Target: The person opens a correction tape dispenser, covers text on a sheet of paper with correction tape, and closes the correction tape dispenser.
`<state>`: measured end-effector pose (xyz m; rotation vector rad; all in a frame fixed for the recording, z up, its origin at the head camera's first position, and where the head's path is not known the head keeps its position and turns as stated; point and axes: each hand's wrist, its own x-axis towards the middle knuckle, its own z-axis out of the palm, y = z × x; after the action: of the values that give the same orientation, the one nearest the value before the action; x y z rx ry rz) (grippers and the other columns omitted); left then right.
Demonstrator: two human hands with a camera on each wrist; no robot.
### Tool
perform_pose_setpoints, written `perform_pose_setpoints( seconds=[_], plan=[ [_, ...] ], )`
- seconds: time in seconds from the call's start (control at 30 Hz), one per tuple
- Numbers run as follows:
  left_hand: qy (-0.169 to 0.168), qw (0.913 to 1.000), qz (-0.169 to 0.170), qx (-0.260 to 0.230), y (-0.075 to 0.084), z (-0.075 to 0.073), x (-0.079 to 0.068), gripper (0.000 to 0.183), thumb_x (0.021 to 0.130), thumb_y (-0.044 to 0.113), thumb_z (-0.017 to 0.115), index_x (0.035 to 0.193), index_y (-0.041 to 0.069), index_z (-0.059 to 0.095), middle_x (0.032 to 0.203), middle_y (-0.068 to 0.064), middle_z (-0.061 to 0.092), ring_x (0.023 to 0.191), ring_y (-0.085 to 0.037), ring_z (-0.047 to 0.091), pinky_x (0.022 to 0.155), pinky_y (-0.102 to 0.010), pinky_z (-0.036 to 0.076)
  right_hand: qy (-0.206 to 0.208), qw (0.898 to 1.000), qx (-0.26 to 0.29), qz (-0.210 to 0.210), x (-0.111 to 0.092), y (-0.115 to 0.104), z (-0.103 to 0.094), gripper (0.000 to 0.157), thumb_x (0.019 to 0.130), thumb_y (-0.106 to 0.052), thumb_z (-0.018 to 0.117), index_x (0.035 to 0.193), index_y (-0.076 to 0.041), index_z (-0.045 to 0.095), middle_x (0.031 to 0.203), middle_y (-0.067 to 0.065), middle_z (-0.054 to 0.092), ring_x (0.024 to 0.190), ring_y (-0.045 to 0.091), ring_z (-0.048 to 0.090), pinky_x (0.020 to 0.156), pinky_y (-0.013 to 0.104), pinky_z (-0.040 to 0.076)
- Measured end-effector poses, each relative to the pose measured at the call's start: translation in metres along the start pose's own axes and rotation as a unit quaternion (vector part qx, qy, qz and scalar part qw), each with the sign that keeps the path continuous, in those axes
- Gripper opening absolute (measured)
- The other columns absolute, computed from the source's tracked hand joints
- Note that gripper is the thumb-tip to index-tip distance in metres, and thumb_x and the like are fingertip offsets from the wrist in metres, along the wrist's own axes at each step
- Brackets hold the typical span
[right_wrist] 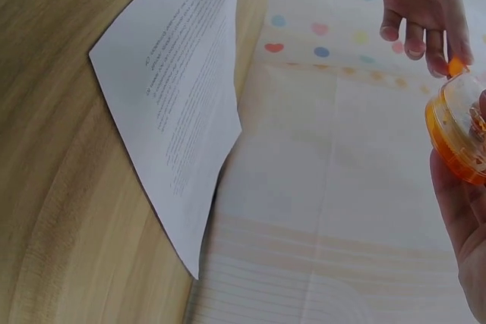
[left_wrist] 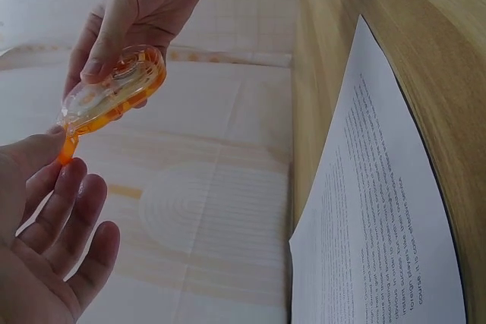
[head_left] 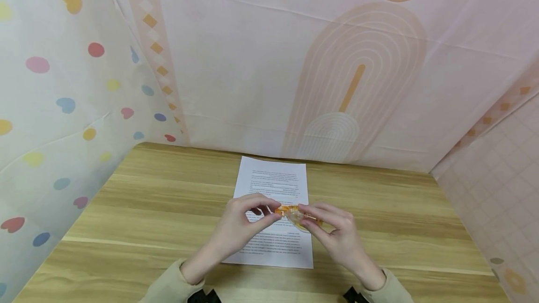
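An orange correction tape with a clear cover (head_left: 293, 215) is held above the printed sheet, between both hands. My left hand (head_left: 240, 216) pinches its narrow orange end with thumb and index finger; in the left wrist view the other fingers are loosely bent below it. The body of the correction tape (left_wrist: 114, 96) lies in my right hand (head_left: 337, 230), thumb on one face and fingers behind. In the right wrist view the tape's rounded body (right_wrist: 456, 138) is partly cut off by the frame edge.
A sheet of printed paper (head_left: 275, 247) lies flat on the wood-grain table (head_left: 160, 209), its text upside down in the head view. A patterned cloth (head_left: 236, 69) hangs at the table's back edge, with a dotted cloth (head_left: 46, 120) at the left.
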<state>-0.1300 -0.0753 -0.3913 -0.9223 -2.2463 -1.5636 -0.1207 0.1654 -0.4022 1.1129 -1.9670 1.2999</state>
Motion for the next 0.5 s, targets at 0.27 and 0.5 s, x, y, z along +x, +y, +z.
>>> perform_pose_setpoints(
  seconds=[0.27, 0.5],
  plan=[
    [0.003, 0.9999, -0.003, -0.011, 0.0011, 0.0001, 0.0016, 0.015, 0.085, 0.013, 0.079, 0.1, 0.014, 0.076, 0.093, 0.01, 0.072, 0.079, -0.009, 0.065, 0.07, -0.035, 0.058, -0.005, 1.0, -0.001, 0.006, -0.0031, 0.0005, 0.0005, 0.032, 0.082, 0.004, 0.076, 0.113, 0.002, 0.071, 0.096, 0.013, 0.072, 0.073, 0.015, 0.066, 0.06, 0.017, 0.053],
    [0.001, 0.9999, 0.012, -0.01, 0.0023, 0.0023, 0.0021, 0.015, 0.085, 0.013, 0.079, 0.1, 0.012, 0.076, 0.094, 0.009, 0.072, 0.079, -0.008, 0.066, 0.07, -0.034, 0.057, -0.008, 1.0, -0.002, 0.007, -0.0058, 0.0009, 0.0003, 0.033, 0.081, 0.005, 0.077, 0.114, 0.002, 0.071, 0.096, 0.013, 0.072, 0.072, 0.014, 0.066, 0.058, 0.016, 0.051]
  ],
)
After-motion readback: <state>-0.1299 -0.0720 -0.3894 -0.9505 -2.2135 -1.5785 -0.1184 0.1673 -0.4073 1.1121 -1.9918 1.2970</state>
